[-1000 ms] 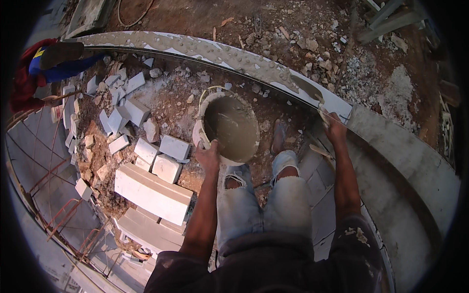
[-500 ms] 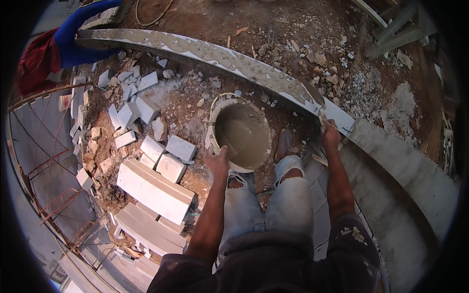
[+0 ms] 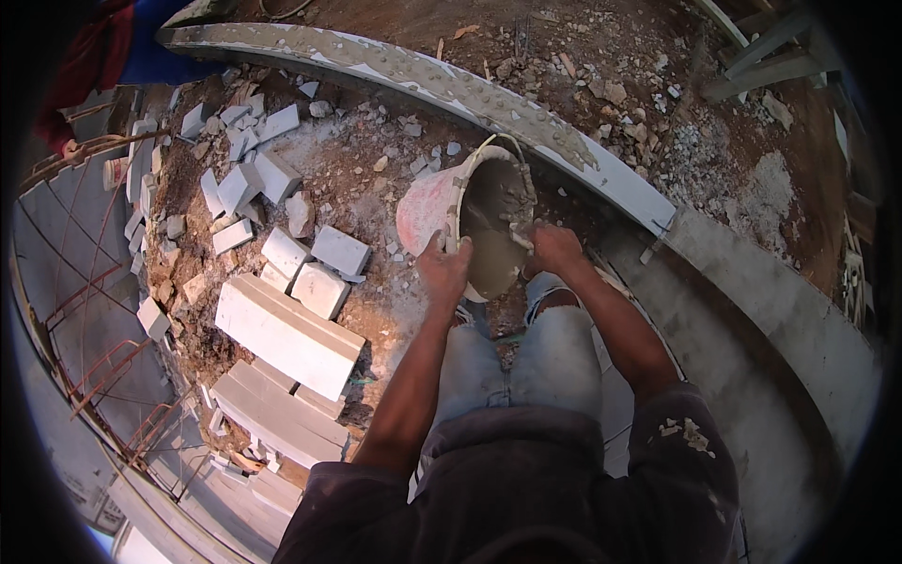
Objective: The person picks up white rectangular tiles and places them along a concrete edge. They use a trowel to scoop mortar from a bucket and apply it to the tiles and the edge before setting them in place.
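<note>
A mortar-smeared bucket (image 3: 427, 211) with grey mix inside is tilted toward me on the rubble-strewn ground. My left hand (image 3: 443, 270) grips its near rim on the left side. My right hand (image 3: 554, 247) holds the rim on the right side, fingers over the edge. My knees in torn light jeans (image 3: 526, 348) are just below the bucket.
Large white blocks (image 3: 287, 334) lie stacked to my left, with several smaller broken pieces (image 3: 244, 183) scattered beyond. A curved mortar-topped wall (image 3: 489, 99) runs from the far left to the right. Rusty rebar (image 3: 85, 282) lies at the left. A person in red and blue (image 3: 103, 47) is at the top left.
The bucket stood upright with only my left hand at its rim. Now both hands hold the rim and it is tipped toward me; my right hand left the wall.
</note>
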`<state>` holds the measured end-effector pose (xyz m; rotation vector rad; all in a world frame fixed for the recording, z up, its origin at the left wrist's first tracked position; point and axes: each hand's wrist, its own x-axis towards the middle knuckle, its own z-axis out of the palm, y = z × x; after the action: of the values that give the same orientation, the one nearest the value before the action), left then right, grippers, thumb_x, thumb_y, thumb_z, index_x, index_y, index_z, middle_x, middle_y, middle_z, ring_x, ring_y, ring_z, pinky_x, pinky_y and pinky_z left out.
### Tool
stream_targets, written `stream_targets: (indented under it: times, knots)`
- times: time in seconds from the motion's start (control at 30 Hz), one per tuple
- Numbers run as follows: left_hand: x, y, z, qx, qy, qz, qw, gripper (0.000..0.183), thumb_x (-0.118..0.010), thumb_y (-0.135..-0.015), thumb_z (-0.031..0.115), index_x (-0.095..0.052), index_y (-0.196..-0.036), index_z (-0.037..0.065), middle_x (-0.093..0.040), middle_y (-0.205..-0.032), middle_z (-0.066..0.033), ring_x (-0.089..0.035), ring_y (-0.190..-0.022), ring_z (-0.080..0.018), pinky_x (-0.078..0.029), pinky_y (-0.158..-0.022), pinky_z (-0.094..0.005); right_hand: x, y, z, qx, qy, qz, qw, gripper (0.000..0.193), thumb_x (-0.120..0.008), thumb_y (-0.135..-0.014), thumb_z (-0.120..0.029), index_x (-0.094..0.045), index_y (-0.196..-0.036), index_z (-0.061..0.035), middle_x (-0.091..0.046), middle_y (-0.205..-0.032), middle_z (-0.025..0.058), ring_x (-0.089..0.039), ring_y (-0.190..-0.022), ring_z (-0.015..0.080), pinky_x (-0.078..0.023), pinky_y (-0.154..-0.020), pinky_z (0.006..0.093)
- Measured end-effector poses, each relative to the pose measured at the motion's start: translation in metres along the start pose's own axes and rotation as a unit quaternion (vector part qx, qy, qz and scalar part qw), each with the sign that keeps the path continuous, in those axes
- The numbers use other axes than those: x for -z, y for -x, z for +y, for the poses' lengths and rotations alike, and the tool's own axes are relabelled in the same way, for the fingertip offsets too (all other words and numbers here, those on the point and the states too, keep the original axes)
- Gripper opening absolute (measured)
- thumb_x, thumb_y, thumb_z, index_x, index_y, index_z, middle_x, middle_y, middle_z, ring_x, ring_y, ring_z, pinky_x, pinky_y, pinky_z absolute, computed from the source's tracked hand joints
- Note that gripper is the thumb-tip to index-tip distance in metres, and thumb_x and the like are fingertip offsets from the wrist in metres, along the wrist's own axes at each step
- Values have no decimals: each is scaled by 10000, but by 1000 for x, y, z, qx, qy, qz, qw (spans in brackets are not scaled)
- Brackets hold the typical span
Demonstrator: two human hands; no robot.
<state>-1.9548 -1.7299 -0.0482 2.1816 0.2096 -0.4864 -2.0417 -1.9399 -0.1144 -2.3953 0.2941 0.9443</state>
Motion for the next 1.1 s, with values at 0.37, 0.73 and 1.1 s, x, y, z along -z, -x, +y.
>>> stream_targets:
  times: [0.37,0.73,1.1]
  knots:
    - [8,-36,-33,-3,106,55,993,268,-729,-808,112,-696,-1033,-31,-736,-838,-107,-686,-722,-178,-549,-692,-338,2,59,119,-26,-511,45,858,641,-769,-767,-140,-584,-1360,18,-656,-1288,79,-585,-1137,145,-433,-1002,300]
    - [47,-26,-53,68,55,115,989,272,-745,-781,106,-695,-1008,-37,-730,-853,-106,-686,-743,-205,-544,-713,-347,-12,36,171,-214,-28,181,959,581,-726,-836,-259,-563,-1393,-280,-614,-1212,129,-634,-1080,352,-519,-877,503]
    - [109,-11,-96,79,145,185,969,183,-731,-814,54,-695,-982,-11,-693,-846,-33,-629,-703,-122,-509,-649,-282,-34,-1,126,-150,-102,307,934,623,-731,-852,-234,-526,-1439,-274,-618,-1170,130,-627,-1085,364,-500,-917,504]
